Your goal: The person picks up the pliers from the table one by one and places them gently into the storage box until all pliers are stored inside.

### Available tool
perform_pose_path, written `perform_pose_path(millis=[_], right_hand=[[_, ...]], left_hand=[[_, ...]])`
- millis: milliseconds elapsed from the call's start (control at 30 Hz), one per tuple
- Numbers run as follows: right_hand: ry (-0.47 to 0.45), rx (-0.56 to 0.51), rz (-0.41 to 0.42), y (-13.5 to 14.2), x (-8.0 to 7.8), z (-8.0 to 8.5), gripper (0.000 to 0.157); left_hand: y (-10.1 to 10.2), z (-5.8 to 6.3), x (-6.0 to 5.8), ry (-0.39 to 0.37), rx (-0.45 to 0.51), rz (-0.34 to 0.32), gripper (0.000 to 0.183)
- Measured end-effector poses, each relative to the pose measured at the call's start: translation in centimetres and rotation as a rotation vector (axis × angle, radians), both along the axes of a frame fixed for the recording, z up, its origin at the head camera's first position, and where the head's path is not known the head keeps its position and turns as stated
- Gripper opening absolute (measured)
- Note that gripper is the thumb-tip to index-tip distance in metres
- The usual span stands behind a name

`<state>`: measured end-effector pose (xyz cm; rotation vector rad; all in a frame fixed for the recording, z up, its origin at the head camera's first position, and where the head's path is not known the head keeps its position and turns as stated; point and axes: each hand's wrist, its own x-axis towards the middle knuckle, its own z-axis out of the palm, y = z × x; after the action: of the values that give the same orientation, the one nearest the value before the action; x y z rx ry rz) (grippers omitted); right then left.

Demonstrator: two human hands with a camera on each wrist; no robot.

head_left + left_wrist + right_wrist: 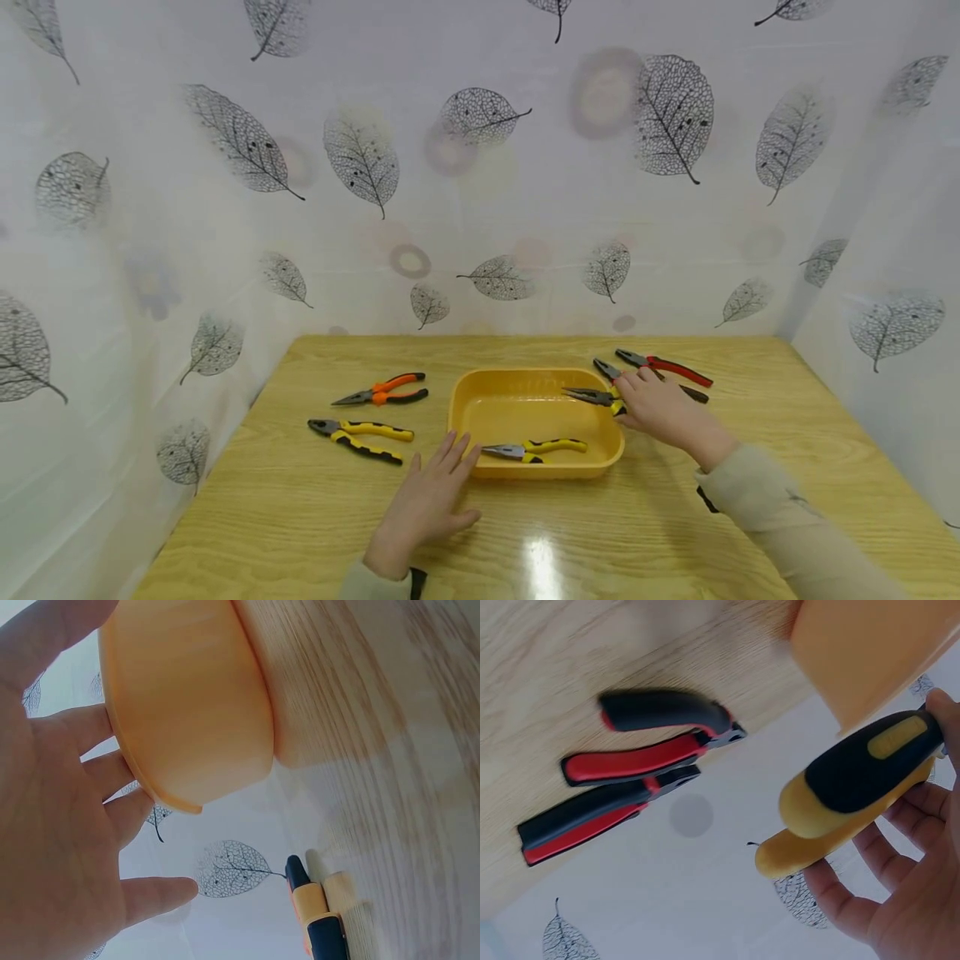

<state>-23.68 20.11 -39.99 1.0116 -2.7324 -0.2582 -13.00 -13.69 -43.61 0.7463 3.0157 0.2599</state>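
Note:
Yellow-and-black needle-nose pliers [588, 396] are gripped by my right hand [670, 410], their slim jaws pointing left over the right end of a yellow plastic tray [536, 472]. Their two handles [874, 769] stick out between thumb and fingers in the right wrist view. My left hand [427, 504] has its fingers spread and extended, touching the tray's left front rim. Inside the tray, a second pair of yellow-and-black needle-nose pliers [557, 447] lies near the front wall, tips toward my left fingers.
Left of the tray lie orange-and-black needle-nose pliers [384, 392] and yellow-and-black combination pliers [365, 433]. Behind my right hand are red-and-black pliers [678, 371] and another pair [604, 368], partly covered by the hand. A leaf-patterned curtain [495, 208] borders the wooden table [600, 533].

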Motion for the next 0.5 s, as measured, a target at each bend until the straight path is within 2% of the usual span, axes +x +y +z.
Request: perform_pose_path(millis=[133,300,500], right_hand=[[-0.018,0.01,0.003,-1.2,0.0,0.1,0.039],[0.041,0.013,0.073,-2.4,0.0,0.0,0.04],[0.067,0.039,0.084,-3.9,-0.1,-0.2,0.039]], left_hand=[[0.0,-0.1,0.0,0.003,-0.013,-0.004,0.082],[0.1,-0.1,-0.1,0.01,-0.017,-0.005,0.082],[0.0,-0.1,0.0,0.015,-0.021,-0.005,0.082]])
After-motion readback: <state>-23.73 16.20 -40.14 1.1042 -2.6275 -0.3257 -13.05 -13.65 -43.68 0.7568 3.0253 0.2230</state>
